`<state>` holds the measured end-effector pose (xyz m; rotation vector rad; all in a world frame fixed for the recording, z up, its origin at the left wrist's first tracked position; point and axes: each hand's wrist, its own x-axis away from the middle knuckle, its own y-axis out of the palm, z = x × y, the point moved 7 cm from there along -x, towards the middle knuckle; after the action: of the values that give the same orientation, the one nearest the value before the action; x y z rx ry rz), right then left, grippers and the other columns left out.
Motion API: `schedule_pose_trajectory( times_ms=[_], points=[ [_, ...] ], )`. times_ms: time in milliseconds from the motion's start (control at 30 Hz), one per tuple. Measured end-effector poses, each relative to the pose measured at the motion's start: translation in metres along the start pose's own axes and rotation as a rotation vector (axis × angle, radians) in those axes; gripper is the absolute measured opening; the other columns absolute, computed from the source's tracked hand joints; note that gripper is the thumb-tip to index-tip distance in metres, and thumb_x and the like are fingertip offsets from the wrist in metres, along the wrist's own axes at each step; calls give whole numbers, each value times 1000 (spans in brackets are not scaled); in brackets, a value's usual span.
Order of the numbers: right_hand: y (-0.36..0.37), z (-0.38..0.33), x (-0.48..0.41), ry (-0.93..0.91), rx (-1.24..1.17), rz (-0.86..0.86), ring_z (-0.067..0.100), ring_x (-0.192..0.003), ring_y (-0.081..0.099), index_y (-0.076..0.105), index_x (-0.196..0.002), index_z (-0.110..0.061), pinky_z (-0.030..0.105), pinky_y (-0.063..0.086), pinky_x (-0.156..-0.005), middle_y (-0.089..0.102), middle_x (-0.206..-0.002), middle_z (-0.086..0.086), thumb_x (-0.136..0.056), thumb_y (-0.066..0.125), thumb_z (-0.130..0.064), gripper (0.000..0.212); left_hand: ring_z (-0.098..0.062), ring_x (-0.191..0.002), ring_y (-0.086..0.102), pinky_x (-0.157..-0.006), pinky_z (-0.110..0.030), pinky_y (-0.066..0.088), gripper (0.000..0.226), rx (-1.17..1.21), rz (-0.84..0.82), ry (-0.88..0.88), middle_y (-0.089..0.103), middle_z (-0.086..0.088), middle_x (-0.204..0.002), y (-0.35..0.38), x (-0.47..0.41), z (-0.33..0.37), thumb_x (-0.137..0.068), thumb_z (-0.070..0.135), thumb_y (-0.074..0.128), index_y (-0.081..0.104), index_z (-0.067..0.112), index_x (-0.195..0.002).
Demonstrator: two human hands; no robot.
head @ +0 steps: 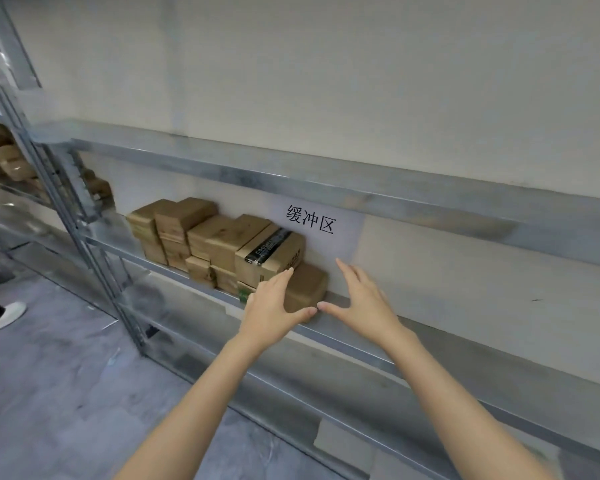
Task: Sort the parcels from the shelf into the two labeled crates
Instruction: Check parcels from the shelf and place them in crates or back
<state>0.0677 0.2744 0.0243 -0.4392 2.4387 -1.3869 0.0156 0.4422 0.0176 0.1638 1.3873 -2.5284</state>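
Both arms reach toward the grey metal shelf (361, 308). The left hand (274, 306) lies spread over the near-left corner of a small brown cardboard parcel (307, 287) at the right end of the stacked row of brown cardboard parcels (201, 237). Whether it grips yet is unclear. The right hand (362, 299), fingers splayed, hovers just right of it, below a white paper sign (317, 225).
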Motion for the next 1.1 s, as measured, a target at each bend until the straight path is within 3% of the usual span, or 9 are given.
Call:
schedule_pose_trajectory(
  times_ms=[433, 567, 700, 833, 967, 1100],
  points=[
    [123, 69, -121, 168, -6, -299, 32, -149, 17, -1, -157, -31, 47, 26, -117, 13, -162, 14, -79, 72, -56, 110, -18, -144, 22, -117, -32, 24, 94, 50, -159, -14, 23, -2, -159, 102, -95, -65, -83, 46, 70, 17, 13, -154],
    [149, 73, -138, 183, -27, -324, 32, -146, 26, -5, -156, -34, 47, 34, -113, 17, -161, 13, -79, 72, -52, 111, -21, -144, 23, -117, -30, 22, 93, 27, -164, -27, 23, -5, -158, 116, -107, -79, -82, 34, 72, 17, 12, -153],
    [169, 77, -147, 205, -41, -347, 31, -147, 23, -7, -155, -37, 49, 34, -112, 13, -163, 11, -82, 68, -49, 106, -20, -144, 23, -116, -28, 21, 89, 22, -181, -26, 25, -6, -157, 128, -114, -87, -83, 29, 71, 19, 12, -152],
    [170, 87, -147, 197, -116, -333, 30, -142, 34, 1, -155, -40, 48, 40, -107, 19, -163, 5, -79, 69, -51, 102, -21, -144, 22, -115, -29, 21, 90, 26, -200, -30, 25, -7, -157, 136, -122, -90, -82, 28, 72, 19, 11, -152],
    [161, 101, -147, 175, -157, -353, 24, -129, 48, 7, -154, -38, 41, 46, -100, 30, -157, -5, -71, 70, -64, 108, -25, -144, 23, -116, -35, 27, 96, 38, -227, -43, 23, -9, -157, 143, -130, -95, -78, 25, 75, 16, 11, -153],
    [159, 109, -146, 163, -195, -391, 18, -131, 46, 8, -153, -40, 38, 45, -101, 33, -155, -6, -73, 74, -57, 105, -26, -138, 36, -107, -42, 39, 92, 174, -306, -111, 36, -10, -149, 153, -139, -98, -78, 20, 75, 19, 9, -151]
  ],
)
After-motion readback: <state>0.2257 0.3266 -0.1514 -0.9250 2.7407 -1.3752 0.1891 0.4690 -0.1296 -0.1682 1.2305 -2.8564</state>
